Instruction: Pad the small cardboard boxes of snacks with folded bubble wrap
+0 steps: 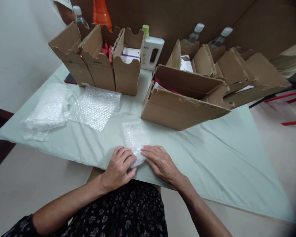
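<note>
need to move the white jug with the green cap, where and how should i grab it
The white jug looks best gripped by its handle, from above right: it stands upright, handle on that side, and a cardboard box crowds its left.

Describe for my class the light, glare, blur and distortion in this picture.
Head view: soft light, with faint shadows in the folds of the cloth; head view: small bright glints on the bubble wrap, which looks washed out between the hands; head view: a dark, blurred patch in the lower right corner; head view: boxes lean and stretch, as through a wide lens.
</note>
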`<state>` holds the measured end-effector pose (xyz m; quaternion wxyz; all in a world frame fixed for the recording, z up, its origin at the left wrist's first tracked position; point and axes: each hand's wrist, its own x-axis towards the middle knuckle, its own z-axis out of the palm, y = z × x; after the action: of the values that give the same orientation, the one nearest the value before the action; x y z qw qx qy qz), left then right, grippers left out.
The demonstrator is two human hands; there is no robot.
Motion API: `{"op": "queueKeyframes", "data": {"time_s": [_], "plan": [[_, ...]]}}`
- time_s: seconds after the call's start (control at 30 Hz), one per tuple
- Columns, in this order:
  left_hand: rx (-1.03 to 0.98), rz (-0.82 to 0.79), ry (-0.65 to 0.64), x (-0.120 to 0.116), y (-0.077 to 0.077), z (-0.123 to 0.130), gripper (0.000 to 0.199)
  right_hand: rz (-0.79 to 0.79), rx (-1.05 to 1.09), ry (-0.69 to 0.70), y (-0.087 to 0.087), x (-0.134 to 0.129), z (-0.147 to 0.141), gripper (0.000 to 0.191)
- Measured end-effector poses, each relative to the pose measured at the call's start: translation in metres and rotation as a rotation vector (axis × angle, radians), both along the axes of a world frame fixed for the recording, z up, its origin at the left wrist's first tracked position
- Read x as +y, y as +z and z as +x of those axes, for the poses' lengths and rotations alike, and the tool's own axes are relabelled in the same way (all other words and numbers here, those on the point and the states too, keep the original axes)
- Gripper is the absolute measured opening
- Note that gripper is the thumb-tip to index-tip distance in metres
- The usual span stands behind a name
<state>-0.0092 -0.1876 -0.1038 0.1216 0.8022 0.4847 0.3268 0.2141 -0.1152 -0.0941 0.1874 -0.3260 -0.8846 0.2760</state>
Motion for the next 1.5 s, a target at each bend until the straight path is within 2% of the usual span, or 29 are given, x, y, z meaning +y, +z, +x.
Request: {"op": "queueKeyframes", "data": {"time_s": [0.1,0.17,0.23,0.3,0.37,0.47,0.57,0.67,0.73,0.8,0.87,0.97,1.03,1.1,1.13,1.17,1.23,1.27,1.3,1.37,1.43,1.5], "plan": [[-0.137,-0.067,0.077,-0.003,0.004,-0.004,0.007,-0.149,0.058,-0.019,0.007,0.003,-0.004,0.028],[-0.179,-0.177,0.16,0.0,0.005,-0.006,0.009,-0.159,0.087,-0.087,0.009,0.002,-0.005,0.028],[-0.176,-0.283,0.23,0.008,0.004,-0.009,0.015,-0.005,0.113,-0.188,0.008,0.0,-0.005,0.027],[-0.126,-0.339,0.267,0.017,0.003,-0.011,0.02,0.209,0.087,-0.224,0.006,-0.003,-0.006,0.026],[-0.035,-0.333,0.287,0.026,0.002,-0.012,0.023,0.338,-0.007,-0.146,0.003,-0.004,-0.009,0.025],[0.041,-0.224,0.298,0.03,0.002,-0.014,0.026,0.335,-0.122,-0.001,-0.001,0.0,-0.015,0.026],[-0.049,-0.124,0.248,0.021,0.003,-0.018,0.03,0.144,-0.081,-0.003,0.001,0.008,-0.02,0.027],[-0.224,-0.19,0.263,0.004,0.004,-0.024,0.045,-0.204,0.001,-0.092,0.007,0.012,-0.023,0.027],[-0.388,-0.336,0.364,-0.005,0.006,-0.026,0.053,-0.427,0.065,-0.191,0.01,0.013,-0.026,0.025],[-0.635,-0.548,0.459,-0.011,0.008,-0.023,0.058,-0.599,0.162,-0.288,0.011,0.011,-0.03,0.025],[-0.944,-0.784,0.469,-0.01,0.011,-0.016,0.067,-0.728,0.267,-0.327,0.011,0.007,-0.037,0.026],[-1.303,-0.976,0.437,-0.002,0.017,-0.004,0.079,-0.818,0.328,-0.275,0.013,-0.002,-0.045,0.028],[-1.363,-0.958,0.476,0.005,0.021,0.001,0.083,-0.683,0.27,-0.279,0.017,-0.006,-0.044,0.026],[-1.283,-0.92,0.477,0.011,0.025,0.003,0.083,-0.437,0.216,-0.34,0.024,-0.005,-0.036,0.023],[-1.213,-0.908,0.447,0.013,0.028,0.003,0.082,-0.339,0.211,-0.358,0.028,-0.003,-0.03,0.028],[-1.136,-0.9,0.398,0.015,0.031,0.004,0.079,-0.285,0.22,-0.352,0.033,0.0,-0.024,0.042],[-0.987,-0.871,0.279,0.02,0.036,0.006,0.071,-0.291,0.233,-0.276,0.043,0.006,-0.014,0.071],[-0.917,-0.842,0.225,0.022,0.038,0.007,0.066,-0.314,0.213,-0.23,0.047,0.009,-0.011,0.075],[-0.841,-0.803,0.176,0.026,0.04,0.009,0.061,-0.323,0.176,-0.196,0.052,0.012,-0.008,0.071],[-0.675,-0.683,0.091,0.036,0.047,0.01,0.054,-0.282,0.075,-0.168,0.064,0.016,-0.005,0.049],[-0.507,-0.468,0.015,0.052,0.059,0.01,0.053,-0.202,0.006,-0.166,0.081,0.019,0.002,0.027],[-0.358,-0.177,-0.043,0.074,0.078,0.007,0.057,-0.12,0.014,-0.171,0.105,0.024,0.018,0.017]]}}
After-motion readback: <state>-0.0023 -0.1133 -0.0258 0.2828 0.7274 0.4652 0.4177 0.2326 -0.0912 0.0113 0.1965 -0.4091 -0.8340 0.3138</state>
